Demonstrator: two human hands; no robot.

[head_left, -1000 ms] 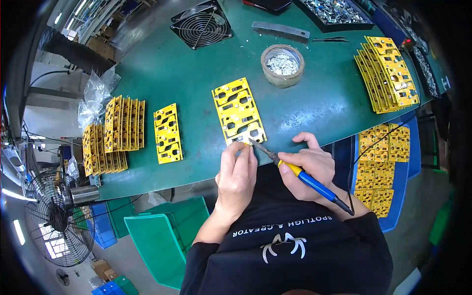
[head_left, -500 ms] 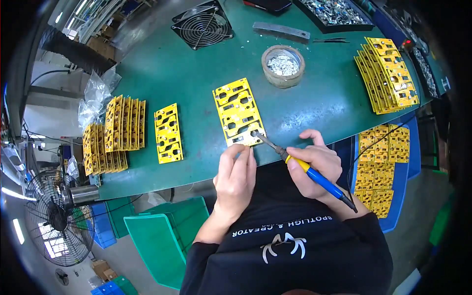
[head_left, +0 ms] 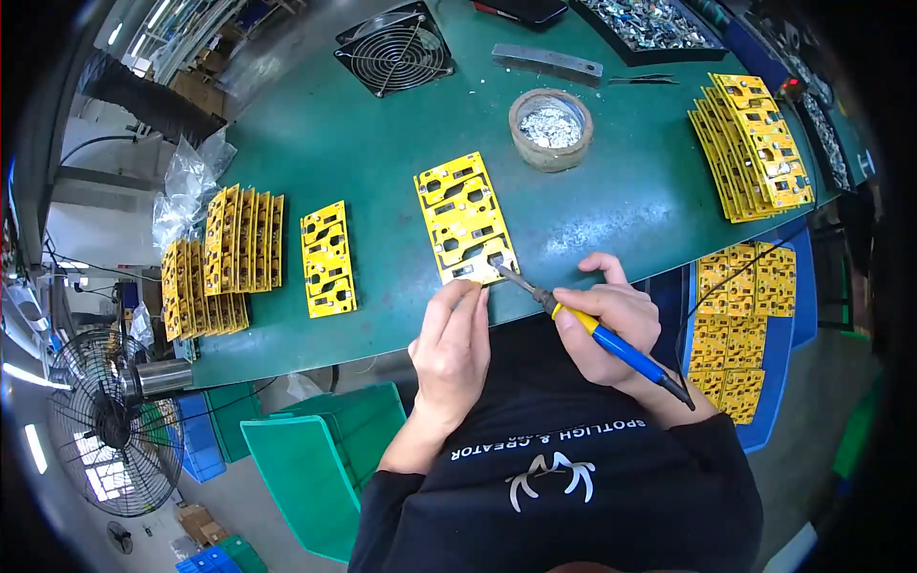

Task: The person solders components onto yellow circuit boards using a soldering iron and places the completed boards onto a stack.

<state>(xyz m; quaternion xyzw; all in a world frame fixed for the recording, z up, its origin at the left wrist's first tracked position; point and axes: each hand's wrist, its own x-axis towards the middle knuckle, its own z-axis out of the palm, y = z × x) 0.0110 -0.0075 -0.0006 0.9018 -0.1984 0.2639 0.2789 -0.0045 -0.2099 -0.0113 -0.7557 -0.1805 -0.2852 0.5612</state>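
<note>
A yellow circuit board (head_left: 466,218) with dark cut-outs lies flat on the green bench in front of me. My right hand (head_left: 611,325) is wrapped round a soldering iron (head_left: 626,353) with a blue and yellow handle. Its metal tip meets or hovers just over the board's near right corner; I cannot tell which. At the board's near edge, my left hand (head_left: 452,339) has its fingertips pinched together. Whatever is between those fingers is too small or hidden to make out. Left of this board lies another yellow circuit board (head_left: 328,260).
Stacked yellow boards stand at the left (head_left: 244,239) and right (head_left: 755,148). Beyond my board are a round tub (head_left: 551,130) of silvery bits, a metal bar (head_left: 546,63), tweezers (head_left: 645,78) and a small fan (head_left: 394,48). A blue bin (head_left: 755,435) holds boards; a green bin (head_left: 296,477) stands below.
My left hand has shifted slightly left. The soldering iron and my right hand have moved a little toward me, and the tip sits slightly nearer the board's edge.
</note>
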